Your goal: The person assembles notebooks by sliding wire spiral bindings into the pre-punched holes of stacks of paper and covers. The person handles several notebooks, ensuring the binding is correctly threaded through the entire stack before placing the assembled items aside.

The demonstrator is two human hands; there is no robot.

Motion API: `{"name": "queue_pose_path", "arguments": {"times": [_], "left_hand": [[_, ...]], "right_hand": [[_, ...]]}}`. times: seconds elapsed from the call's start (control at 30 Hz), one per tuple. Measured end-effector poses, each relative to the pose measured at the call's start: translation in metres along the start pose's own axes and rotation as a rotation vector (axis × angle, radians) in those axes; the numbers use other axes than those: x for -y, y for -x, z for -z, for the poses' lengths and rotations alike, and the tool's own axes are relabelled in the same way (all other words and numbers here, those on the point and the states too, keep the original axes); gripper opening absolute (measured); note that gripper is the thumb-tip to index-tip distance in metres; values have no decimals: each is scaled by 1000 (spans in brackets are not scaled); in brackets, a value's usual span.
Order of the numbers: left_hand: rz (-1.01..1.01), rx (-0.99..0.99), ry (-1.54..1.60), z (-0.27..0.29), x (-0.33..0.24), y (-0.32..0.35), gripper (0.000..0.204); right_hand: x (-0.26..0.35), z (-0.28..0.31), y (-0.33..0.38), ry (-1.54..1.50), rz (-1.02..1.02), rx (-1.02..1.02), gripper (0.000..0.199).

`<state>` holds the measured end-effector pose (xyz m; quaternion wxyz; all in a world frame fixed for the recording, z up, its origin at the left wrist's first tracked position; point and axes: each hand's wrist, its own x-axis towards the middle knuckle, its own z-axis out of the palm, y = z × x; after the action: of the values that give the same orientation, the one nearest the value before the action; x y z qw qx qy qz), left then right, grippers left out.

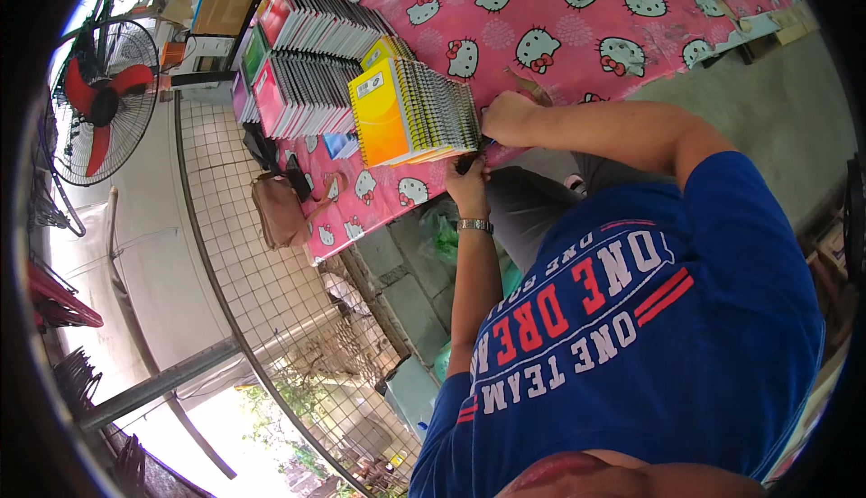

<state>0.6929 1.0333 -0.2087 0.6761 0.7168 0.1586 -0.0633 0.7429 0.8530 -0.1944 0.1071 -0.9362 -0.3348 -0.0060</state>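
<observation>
A stack of spiral notebooks (379,106) with yellow and orange covers stands near the table's edge, its wire bindings facing my hands. My right hand (511,120) is closed in a fist right beside the bindings. Something thin and dark shows just below it, too small to name. Under the stack's near corner is my left hand (469,182), a metal-banded watch (474,225) on its wrist. Its fingers curl about a small dark object (465,164) whose kind I cannot make out.
More spiral notebooks (311,92) stand in tall rows behind the yellow stack, on a pink patterned tablecloth (492,42). A brown bag (278,211) hangs at the table's left edge. A fan (106,101) with red blades stands far left, near cardboard boxes (225,0).
</observation>
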Motion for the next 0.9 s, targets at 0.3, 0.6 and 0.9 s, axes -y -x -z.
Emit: {"name": "queue_pose_path", "arguments": {"times": [0.3, 0.6, 0.9], "left_hand": [[-59, -84, -139, -12, 12, -4, 25], [-388, -198, -665, -13, 13, -4, 32], [161, 85, 433, 25, 34, 39, 9]], "right_hand": [[-12, 9, 9, 216, 82, -206, 17], [-2, 22, 0, 26, -75, 139, 19], [-37, -9, 41, -84, -83, -192, 51]]}}
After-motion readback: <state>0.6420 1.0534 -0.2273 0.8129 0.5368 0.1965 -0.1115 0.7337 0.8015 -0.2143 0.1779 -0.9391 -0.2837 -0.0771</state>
